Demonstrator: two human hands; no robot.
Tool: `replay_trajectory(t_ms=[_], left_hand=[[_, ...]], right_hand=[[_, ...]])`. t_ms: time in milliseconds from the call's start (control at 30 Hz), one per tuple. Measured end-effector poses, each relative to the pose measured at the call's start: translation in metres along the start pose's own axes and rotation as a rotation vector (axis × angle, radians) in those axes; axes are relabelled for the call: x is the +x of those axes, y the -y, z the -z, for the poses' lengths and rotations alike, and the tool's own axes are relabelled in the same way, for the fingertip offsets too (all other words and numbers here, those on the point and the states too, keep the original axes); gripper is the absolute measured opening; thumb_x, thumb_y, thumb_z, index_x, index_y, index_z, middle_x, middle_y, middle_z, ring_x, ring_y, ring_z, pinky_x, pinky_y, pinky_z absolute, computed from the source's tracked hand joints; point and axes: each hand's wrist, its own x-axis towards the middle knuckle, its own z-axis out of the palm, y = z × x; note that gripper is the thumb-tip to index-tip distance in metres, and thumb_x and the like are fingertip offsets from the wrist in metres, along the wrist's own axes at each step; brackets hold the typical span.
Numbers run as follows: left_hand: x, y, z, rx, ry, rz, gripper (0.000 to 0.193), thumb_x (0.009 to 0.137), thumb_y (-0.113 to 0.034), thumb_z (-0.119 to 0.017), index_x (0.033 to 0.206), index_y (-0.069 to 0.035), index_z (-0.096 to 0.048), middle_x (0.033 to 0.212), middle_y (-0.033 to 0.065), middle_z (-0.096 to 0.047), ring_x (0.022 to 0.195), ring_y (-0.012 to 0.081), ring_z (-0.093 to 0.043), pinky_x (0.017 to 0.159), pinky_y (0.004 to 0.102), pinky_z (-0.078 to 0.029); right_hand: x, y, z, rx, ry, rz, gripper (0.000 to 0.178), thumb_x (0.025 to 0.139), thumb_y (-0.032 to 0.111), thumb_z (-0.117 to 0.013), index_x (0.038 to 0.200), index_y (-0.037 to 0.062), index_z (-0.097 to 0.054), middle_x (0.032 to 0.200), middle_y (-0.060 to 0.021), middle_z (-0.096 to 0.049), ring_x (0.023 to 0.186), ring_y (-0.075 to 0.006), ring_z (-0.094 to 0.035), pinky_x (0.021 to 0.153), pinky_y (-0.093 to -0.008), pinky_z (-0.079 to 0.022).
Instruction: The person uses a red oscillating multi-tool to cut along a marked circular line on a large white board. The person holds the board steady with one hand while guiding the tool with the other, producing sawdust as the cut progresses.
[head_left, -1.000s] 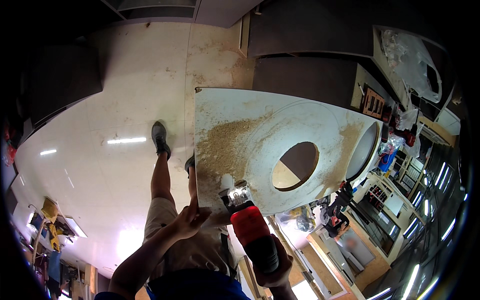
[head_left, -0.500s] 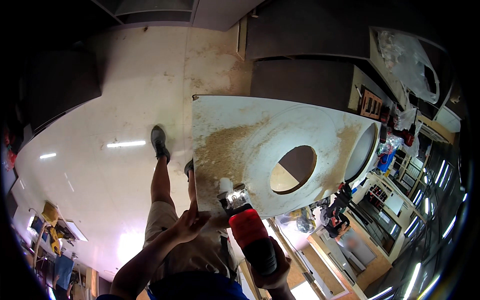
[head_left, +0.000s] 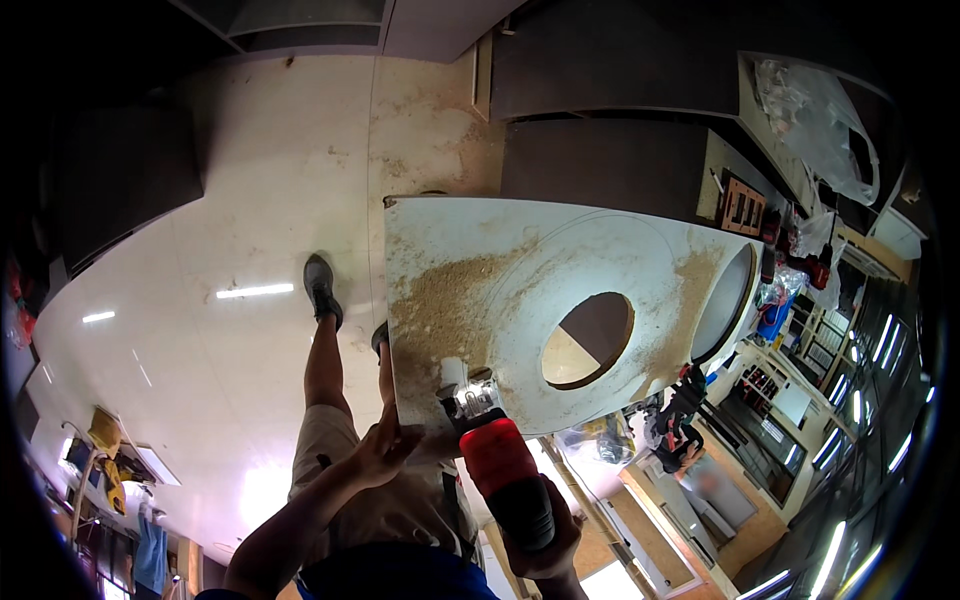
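In my right hand (head_left: 555,545) is a red and black jigsaw (head_left: 503,462), fingers wrapped round its body. Its metal shoe (head_left: 470,398) rests on the near left part of a white board (head_left: 470,225). Brown sawdust (head_left: 450,300) lies thickly ahead of the shoe. A round hole (head_left: 587,340) goes through the board, with a faint curved line drawn around it. My left hand (head_left: 385,448) is closed at the board's near left corner and appears to grip its edge. The saw blade is hidden under the tool.
Dark panels (head_left: 600,165) stand beyond the board. On the right are a red cordless drill (head_left: 815,268), clear plastic wrapping (head_left: 815,130) and another dark power tool (head_left: 680,420). My shoe (head_left: 320,282) is on the pale floor (head_left: 250,200), left of the board.
Very little differs. The board's far edge sits slightly lower in view, and a dark rounded shape now shows just beyond it. Both hands keep nearly the same place.
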Motion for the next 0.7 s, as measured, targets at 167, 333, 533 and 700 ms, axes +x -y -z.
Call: replay_trajectory(t_ms=[167, 333, 533, 700], left_hand=[[0.002, -0.002, -0.005, -0.128, -0.055, -0.136, 0.052, 0.105, -0.007, -0.054, 0.15, 0.0, -0.029, 0.119, 0.0101, -0.064, 0.11, 0.0154, -0.062, 0.093, 0.0318, -0.05], [0.002, -0.001, -0.004, -0.14, -0.038, -0.053, 0.058, 0.106, -0.008, -0.053, 0.155, -0.001, -0.024, 0.123, 0.0092, -0.063, 0.112, 0.015, -0.062, 0.095, 0.0321, -0.05], [0.0, 0.003, -0.002, -0.066, -0.02, 0.002, 0.053, 0.106, -0.01, -0.054, 0.152, -0.002, -0.028, 0.123, 0.0086, -0.063, 0.112, 0.0143, -0.062, 0.095, 0.0324, -0.05], [0.001, 0.005, 0.0, -0.07, -0.002, -0.007, 0.048, 0.106, -0.012, -0.054, 0.147, -0.001, -0.033, 0.122, 0.0094, -0.064, 0.112, 0.0152, -0.063, 0.094, 0.033, -0.051]], right_hand=[[0.002, 0.006, 0.001, -0.025, 0.004, -0.005, 0.074, 0.069, 0.012, -0.08, 0.135, -0.0116, -0.056, 0.109, -0.0222, -0.074, 0.1, -0.0303, -0.075, 0.086, -0.0378, -0.059], [0.0, 0.005, -0.001, -0.004, -0.006, -0.033, 0.074, 0.069, 0.012, -0.08, 0.135, -0.0109, -0.056, 0.108, -0.021, -0.075, 0.098, -0.0284, -0.076, 0.086, -0.0374, -0.059], [0.001, 0.007, -0.004, 0.033, -0.028, -0.04, 0.075, 0.068, 0.011, -0.082, 0.136, -0.009, -0.056, 0.107, -0.02, -0.075, 0.098, -0.0271, -0.076, 0.084, -0.0365, -0.059], [0.003, 0.01, -0.006, 0.047, -0.049, -0.018, 0.074, 0.068, 0.011, -0.082, 0.135, -0.0088, -0.056, 0.107, -0.021, -0.075, 0.098, -0.0288, -0.076, 0.084, -0.0368, -0.059]])
